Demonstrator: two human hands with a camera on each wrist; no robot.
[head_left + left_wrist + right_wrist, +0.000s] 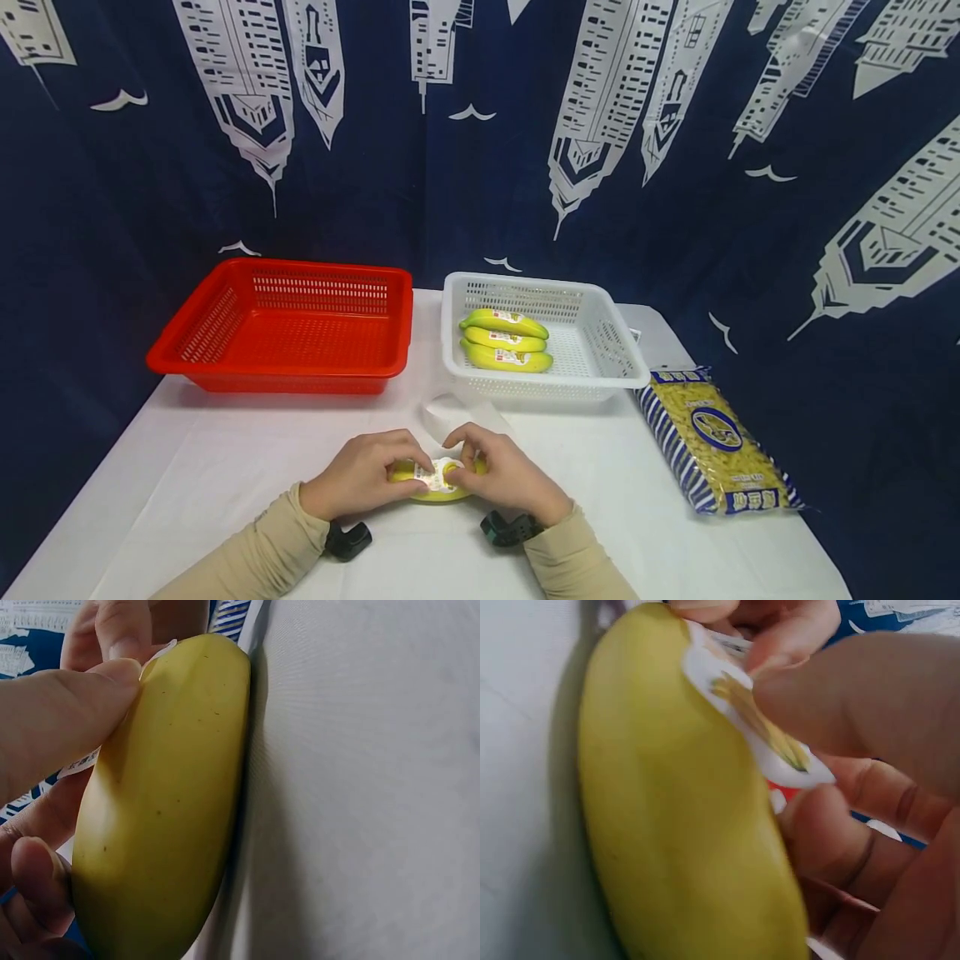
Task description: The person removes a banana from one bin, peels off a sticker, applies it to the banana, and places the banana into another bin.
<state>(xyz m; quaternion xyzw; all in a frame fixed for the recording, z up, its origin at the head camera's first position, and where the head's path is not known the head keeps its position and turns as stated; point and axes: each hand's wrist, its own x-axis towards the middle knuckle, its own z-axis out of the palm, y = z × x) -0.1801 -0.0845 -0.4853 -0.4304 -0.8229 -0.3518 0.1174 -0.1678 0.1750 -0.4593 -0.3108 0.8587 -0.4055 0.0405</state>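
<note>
Right at the near edge of the table, both hands are curled over a single banana (438,485), which lies on the white tablecloth (225,467) between them. The left hand (365,472) grips its left end, thumb pressed along the top, fingers wrapped underneath, and that looks like the steadying hold, keeping the fruit from rolling. The right hand (504,477) pinches at the white sticker (437,476) on the banana's upper face; from the right wrist view the label's edge stands a little off the peel under the thumb, so the fingertips seem to be working that label rather than just holding the fruit. Whether it is being pressed down or peeled up, I cannot tell.

Just beyond the hands a curl of clear or white backing strip (457,412) lies on the cloth, close enough to be reached, which fits a supply of labels kept handy.

Further back sits the white basket (626,358) with three labelled bananas (506,340) stacked neatly along its left side, stickers up. Left of it, just beside, is the red basket (180,354). Off to the right, near the table's edge and well apart from the hands, a bag of pasta (716,442) lies flat.
</note>
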